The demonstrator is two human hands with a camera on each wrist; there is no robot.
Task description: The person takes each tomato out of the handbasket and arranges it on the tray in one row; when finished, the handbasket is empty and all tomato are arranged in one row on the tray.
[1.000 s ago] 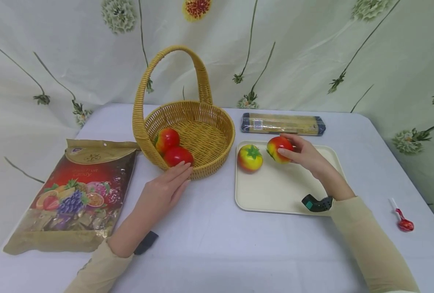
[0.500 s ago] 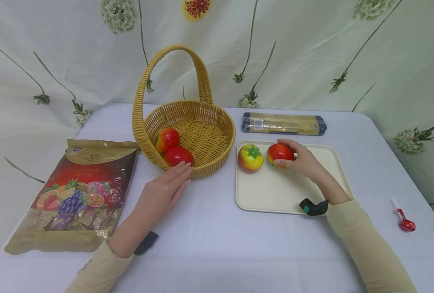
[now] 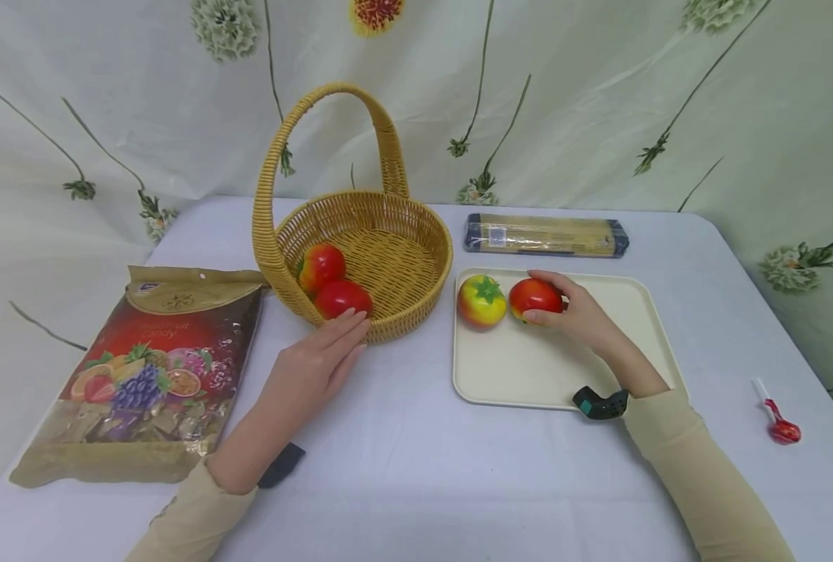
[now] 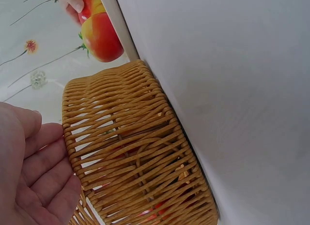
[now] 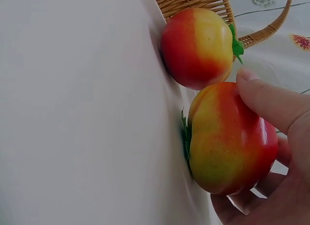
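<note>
My right hand (image 3: pixel 576 318) grips a glossy red-and-yellow tomato (image 5: pixel 232 142) between thumb and fingers, at the left part of the cream tray (image 3: pixel 514 375). Its green leafy end faces the tray in the right wrist view. Just left of it, another tomato (image 3: pixel 482 302), yellower and leaf up, sits on the tray. My left hand (image 3: pixel 318 363) rests its nearly straight fingers on the front rim of the wicker basket (image 3: pixel 416 312). Inside the basket lie two more red tomatoes, one at the back (image 3: pixel 322 267) and one in front (image 3: pixel 344 298), close to the left fingertips.
A large fruit candy bag (image 3: pixel 149 375) lies left of the basket, whose tall handle (image 3: pixel 265 195) arches upward. Behind the tray is a wrapped flat package (image 3: pixel 546 236). A red lollipop (image 3: pixel 783 429) lies at the far right. A flowered cloth (image 3: pixel 585 109) hangs behind the table.
My right hand has lowered the tomato toward the tray, turned it so its leaves point down, and shifted it slightly left toward the other tomato. The left hand has stayed in place.
</note>
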